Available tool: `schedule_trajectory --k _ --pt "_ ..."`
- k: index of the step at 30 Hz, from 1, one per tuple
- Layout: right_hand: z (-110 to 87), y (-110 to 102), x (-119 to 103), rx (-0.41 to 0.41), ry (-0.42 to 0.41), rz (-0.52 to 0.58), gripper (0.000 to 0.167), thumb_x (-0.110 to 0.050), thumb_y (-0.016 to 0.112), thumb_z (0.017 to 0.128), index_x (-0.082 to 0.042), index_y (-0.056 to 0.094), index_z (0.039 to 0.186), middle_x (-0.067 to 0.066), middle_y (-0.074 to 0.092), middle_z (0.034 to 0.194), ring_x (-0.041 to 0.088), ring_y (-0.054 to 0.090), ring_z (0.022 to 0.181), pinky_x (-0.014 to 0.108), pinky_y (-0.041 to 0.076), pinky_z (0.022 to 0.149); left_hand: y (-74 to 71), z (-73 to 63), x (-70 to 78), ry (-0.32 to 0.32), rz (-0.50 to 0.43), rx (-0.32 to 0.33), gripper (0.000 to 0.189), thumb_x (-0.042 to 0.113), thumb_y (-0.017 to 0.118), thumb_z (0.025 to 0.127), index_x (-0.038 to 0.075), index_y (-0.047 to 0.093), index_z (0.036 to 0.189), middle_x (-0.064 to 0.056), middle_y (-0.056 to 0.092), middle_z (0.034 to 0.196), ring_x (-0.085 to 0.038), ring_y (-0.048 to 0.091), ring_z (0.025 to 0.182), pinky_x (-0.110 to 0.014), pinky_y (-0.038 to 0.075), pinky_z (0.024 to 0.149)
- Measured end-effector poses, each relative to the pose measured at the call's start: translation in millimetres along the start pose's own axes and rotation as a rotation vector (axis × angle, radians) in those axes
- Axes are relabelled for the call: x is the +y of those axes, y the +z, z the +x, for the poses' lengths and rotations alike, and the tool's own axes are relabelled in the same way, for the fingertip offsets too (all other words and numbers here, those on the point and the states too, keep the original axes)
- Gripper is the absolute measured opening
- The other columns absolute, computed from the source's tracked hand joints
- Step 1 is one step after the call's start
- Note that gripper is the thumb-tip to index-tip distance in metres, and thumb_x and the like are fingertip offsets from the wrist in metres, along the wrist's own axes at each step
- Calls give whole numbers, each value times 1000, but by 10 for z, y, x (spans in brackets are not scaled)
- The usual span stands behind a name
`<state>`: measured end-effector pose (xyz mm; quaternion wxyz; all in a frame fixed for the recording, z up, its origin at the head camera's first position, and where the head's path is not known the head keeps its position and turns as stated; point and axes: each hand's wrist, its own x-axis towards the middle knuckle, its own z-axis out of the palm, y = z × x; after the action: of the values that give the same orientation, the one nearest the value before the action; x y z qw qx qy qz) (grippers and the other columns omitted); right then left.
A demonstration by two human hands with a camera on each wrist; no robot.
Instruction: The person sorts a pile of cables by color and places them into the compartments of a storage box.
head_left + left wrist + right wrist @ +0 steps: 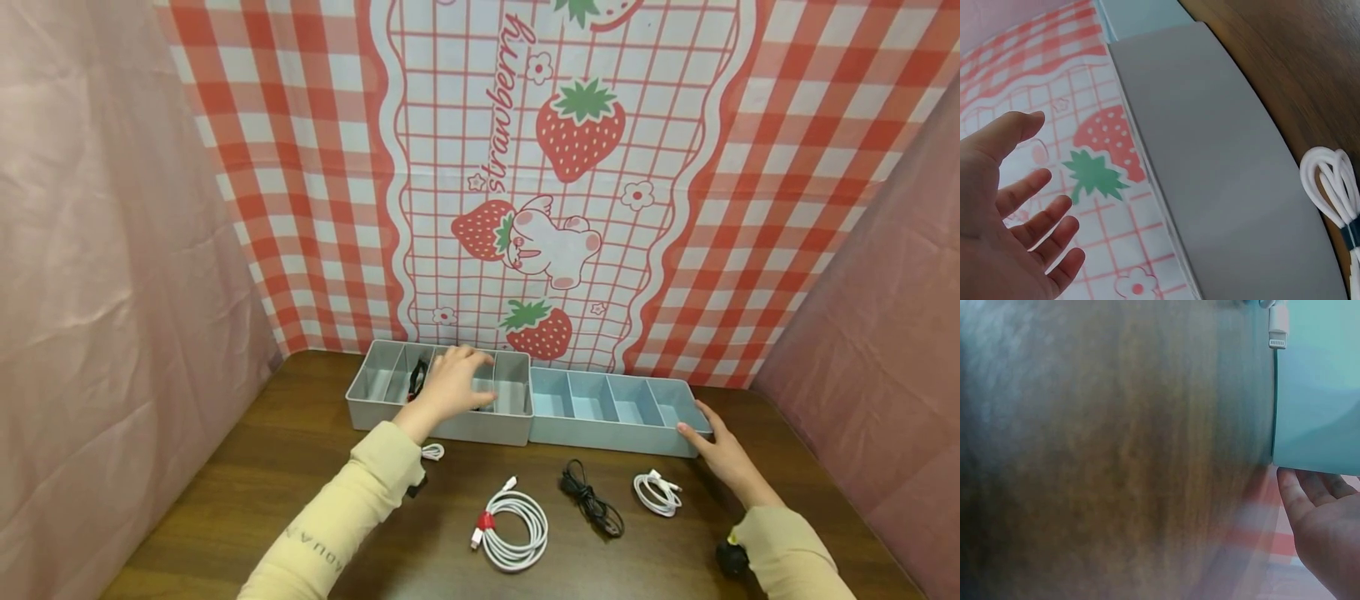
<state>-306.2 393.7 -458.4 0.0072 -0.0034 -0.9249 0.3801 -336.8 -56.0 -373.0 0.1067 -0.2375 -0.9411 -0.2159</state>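
Observation:
My left hand [450, 385] is over the grey divided box [480, 428], fingers spread and loosely bent with nothing between them. The left wrist view shows the same hand [1016, 219] apart from the box's long wall. A black cable [417, 379] lies in one grey compartment; my hand hides part of the box. At the right end of the light blue divided box [611, 437], my right hand [723, 450] grips the corner, thumb at the front rim. In the right wrist view its fingers [1294, 494] touch the end wall.
On the brown table [300, 467] lie a coiled white cable with a red tie [517, 533], a bundled black cable [592, 500] and a small white cable [658, 493]. Another white cable [432, 452] is partly behind my left sleeve. A checked strawberry cloth [547, 208] hangs behind the boxes.

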Motion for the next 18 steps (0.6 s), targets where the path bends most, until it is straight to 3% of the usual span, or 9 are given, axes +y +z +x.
schedule_trajectory --k 18 --pt "23 5 34 -4 0 2 84 -45 48 96 -2 0 151 39 7 148 57 14 132 69 17 101 -39 -156 374 60 -69 64 56 37 77 77 16 58 125 -5 55 123 -26 46 115 -43 37 91"
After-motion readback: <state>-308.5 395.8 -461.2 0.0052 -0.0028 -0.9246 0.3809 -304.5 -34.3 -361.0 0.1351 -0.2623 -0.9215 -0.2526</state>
